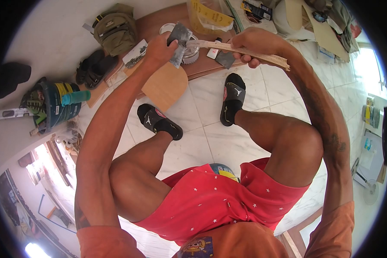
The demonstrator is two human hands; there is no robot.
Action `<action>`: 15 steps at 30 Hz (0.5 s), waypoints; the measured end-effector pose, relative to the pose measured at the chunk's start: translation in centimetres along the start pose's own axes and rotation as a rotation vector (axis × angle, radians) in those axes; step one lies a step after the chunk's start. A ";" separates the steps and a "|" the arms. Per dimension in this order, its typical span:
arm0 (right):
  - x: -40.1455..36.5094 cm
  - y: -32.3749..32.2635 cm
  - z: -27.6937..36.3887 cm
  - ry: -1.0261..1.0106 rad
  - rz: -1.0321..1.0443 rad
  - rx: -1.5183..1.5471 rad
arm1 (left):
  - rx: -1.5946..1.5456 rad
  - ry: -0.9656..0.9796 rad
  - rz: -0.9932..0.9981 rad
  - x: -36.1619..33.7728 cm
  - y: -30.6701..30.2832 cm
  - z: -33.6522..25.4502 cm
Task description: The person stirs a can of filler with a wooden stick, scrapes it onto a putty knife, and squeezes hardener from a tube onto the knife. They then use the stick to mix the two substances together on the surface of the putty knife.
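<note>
My left hand (pixel 160 49) is closed on a flat, grey rectangular plate (pixel 181 42) with smears on it. A long splintered wooden stick (pixel 262 56) is gripped in my right hand (pixel 246 45). The stick's far end reaches the plate and appears to touch it. Below the plate stands an open metal can (pixel 191 55), partly hidden by it. Close to the stick lie a small white bottle with a black cap (pixel 214 49) and a dark grey square piece (pixel 225 59).
A brown board (pixel 155 20) lies under the cans. A tan sheet (pixel 165 86) rests on the tiled floor (pixel 193 146) near my feet. At left are a backpack (pixel 115 30), dark shoes (pixel 95 69) and a bucket (pixel 56 107). A yellow-labelled bag (pixel 211 16) sits at the back.
</note>
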State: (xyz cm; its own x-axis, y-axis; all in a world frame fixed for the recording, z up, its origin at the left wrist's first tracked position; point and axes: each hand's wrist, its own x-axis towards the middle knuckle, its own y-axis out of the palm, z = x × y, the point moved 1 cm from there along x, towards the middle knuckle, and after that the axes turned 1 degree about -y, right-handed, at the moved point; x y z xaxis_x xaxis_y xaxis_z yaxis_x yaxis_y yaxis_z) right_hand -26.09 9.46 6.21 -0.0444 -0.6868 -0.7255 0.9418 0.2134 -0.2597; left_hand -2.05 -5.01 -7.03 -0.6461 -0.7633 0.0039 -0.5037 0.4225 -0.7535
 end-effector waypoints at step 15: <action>-0.7 1.2 1.2 -0.101 0.005 -0.491 | 0.043 0.054 -0.021 0.2 -2.8 -0.8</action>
State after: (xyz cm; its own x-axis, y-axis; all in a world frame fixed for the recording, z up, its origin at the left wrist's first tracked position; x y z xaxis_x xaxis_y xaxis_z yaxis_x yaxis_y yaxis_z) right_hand -24.54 9.36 7.19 0.0149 -0.7434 -0.6687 0.6726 0.5024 -0.5434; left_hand -1.18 -5.93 -4.40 -0.6663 -0.7437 0.0546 -0.4933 0.3846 -0.7802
